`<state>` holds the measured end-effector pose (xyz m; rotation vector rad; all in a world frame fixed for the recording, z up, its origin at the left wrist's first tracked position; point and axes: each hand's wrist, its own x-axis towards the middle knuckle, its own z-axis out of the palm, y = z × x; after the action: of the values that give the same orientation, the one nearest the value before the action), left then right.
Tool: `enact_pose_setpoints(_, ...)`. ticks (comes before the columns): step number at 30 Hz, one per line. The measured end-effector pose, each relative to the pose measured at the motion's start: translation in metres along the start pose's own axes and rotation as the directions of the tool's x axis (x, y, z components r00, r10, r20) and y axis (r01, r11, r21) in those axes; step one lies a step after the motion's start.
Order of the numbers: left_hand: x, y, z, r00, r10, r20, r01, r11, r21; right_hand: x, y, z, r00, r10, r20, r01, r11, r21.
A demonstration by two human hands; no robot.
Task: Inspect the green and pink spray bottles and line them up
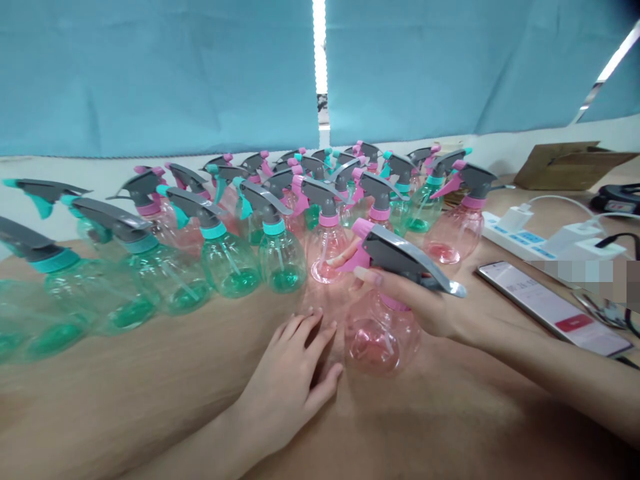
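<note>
My right hand (425, 297) is closed around the neck of a pink spray bottle (377, 340) with a grey and pink trigger head. Its index finger reaches along the trigger side, and the bottle is slightly tilted. My left hand (293, 363) lies palm down on the wooden table (125, 400), fingers loosely stretched, just left of that bottle and holding nothing. Right behind stands another pink spray bottle (327, 250). A green spray bottle (283, 260) is beside it, with a second green bottle (233, 263) further left.
Several more green and pink spray bottles crowd the back and left, including a pink one (447, 233) at the right. A phone (555, 307), a white power strip (530, 240) with chargers and cables, and a cardboard box (565, 167) are on the right. A blue curtain (165, 73) hangs behind.
</note>
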<state>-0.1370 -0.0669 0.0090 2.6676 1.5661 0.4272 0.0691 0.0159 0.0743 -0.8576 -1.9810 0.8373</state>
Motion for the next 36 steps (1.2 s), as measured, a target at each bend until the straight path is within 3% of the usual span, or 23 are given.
enact_pose_setpoints(10, 0.000, 0.001, -0.001, 0.999, -0.006, 0.033, 0.006, 1.000, 0.010, 0.004, -0.001, 0.002, 0.998, -0.054, 0.040, 0.052, 0.997, 0.057)
enact_pose_setpoints(24, 0.000, -0.001, 0.001, 1.000, 0.006, 0.017, -0.006, 1.000, -0.007, -0.001, 0.004, -0.001, 1.000, -0.001, 0.018, 0.000, 1.000, 0.019)
enact_pose_setpoints(36, 0.001, -0.001, 0.001, 1.000, 0.013, 0.015, -0.013, 1.000, 0.004, 0.005, -0.008, 0.004, 0.998, -0.059, -0.011, 0.060, 0.982, 0.177)
